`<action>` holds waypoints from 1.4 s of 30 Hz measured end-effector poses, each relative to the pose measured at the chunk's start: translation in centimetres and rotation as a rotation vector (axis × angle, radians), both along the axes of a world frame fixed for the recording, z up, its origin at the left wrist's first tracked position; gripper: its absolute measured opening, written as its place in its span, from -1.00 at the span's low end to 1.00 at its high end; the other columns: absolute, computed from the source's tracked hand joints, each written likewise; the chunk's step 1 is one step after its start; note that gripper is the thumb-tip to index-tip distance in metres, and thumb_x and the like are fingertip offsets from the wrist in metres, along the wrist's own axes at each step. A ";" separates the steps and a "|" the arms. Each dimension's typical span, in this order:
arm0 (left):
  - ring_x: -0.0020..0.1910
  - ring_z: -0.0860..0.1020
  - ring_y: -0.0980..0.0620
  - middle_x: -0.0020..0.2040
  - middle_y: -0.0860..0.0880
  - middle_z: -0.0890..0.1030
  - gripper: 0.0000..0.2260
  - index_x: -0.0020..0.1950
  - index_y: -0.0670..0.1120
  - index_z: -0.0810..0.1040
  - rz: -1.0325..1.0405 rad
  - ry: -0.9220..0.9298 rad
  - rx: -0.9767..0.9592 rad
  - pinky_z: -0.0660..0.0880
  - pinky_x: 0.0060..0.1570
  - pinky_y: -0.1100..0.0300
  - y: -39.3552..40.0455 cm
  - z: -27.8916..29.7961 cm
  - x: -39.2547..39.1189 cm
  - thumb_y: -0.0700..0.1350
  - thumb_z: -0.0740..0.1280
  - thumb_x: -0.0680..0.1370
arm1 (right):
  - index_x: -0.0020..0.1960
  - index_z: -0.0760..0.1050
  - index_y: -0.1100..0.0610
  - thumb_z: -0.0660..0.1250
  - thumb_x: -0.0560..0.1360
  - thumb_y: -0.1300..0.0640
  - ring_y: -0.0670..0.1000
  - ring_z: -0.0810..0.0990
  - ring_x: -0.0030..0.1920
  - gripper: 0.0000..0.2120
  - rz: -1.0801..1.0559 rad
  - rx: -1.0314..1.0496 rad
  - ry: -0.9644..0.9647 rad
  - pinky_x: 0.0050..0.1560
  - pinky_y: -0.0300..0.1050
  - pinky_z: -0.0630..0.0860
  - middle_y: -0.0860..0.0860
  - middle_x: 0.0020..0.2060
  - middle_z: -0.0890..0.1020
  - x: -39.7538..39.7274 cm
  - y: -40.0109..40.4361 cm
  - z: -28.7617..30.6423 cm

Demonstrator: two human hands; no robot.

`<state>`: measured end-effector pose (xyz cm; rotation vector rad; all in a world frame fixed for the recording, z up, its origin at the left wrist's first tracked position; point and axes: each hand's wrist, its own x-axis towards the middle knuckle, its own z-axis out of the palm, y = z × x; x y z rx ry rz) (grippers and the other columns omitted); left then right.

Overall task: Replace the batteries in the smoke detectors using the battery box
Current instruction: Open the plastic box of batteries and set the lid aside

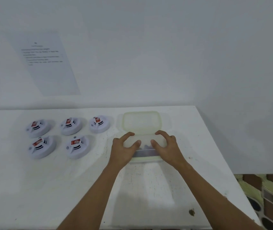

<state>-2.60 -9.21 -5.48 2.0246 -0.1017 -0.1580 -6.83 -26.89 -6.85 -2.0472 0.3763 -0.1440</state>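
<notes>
Battery box (145, 151) sits toward the right end of the white table (49, 188), both hands on it. Left hand (124, 149) wraps the box's left end, right hand (167, 147) its right end; each grip is curled onto the box edges, thumbs pressing down over the open top, fingers hooked at the far rim. Contents look dark and blurred through the cloudy plastic, can't tell how many batteries.

Just behind the box lies its lid (142, 122), flat, touching or nearly touching the box's far edge, can't tell which.

Left of the box, well apart: five smoke detectors (77, 146) in two rows, two nearer, three farther, each with a red-labelled tab on top, none opened yet.

Behind all of it, a printed sheet (44, 63) on the wall, text unreadable.

Risks, judged: box is light and slick, so a hard pull could make it slide or tip and spill batteries off the table's right edge, which is near. Lid could get knocked backward by the fingers. Old and new batteries could mix once swapping starts.
</notes>
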 end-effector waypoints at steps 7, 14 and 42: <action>0.09 0.46 0.10 0.11 -0.05 0.39 -0.61 0.28 0.20 0.51 -0.009 -0.032 0.042 0.32 0.03 0.32 0.0 -0.4 0.4 0.18 0.40 0.46 | 0.31 0.41 -0.15 0.36 0.53 -0.11 -0.02 0.41 0.14 -0.63 -0.015 -0.032 -0.032 0.13 -0.22 0.43 0.00 0.16 0.37 -0.1 -0.1 -0.5; 0.50 0.17 -0.15 0.52 -0.09 0.08 -0.22 0.52 0.28 0.09 -0.242 0.000 0.332 0.27 0.39 -0.10 1.1 -0.9 -1.4 0.36 0.35 0.38 | 0.40 0.46 -0.02 0.27 0.62 0.00 -0.14 0.23 0.39 -0.64 0.098 -0.181 -0.145 0.41 -0.18 0.16 -0.05 0.49 0.30 -0.7 -0.1 -0.7; -0.06 0.52 0.15 0.06 0.08 0.56 -0.68 0.27 0.22 0.52 -0.063 0.104 -0.220 0.43 -0.17 0.37 -0.5 -0.9 -4.4 0.04 0.39 0.52 | 0.08 0.58 -0.06 0.45 0.50 0.10 -0.05 0.55 0.00 -0.82 0.019 0.326 -0.094 -0.15 -0.30 0.46 -0.15 0.06 0.58 -4.3 0.9 -0.5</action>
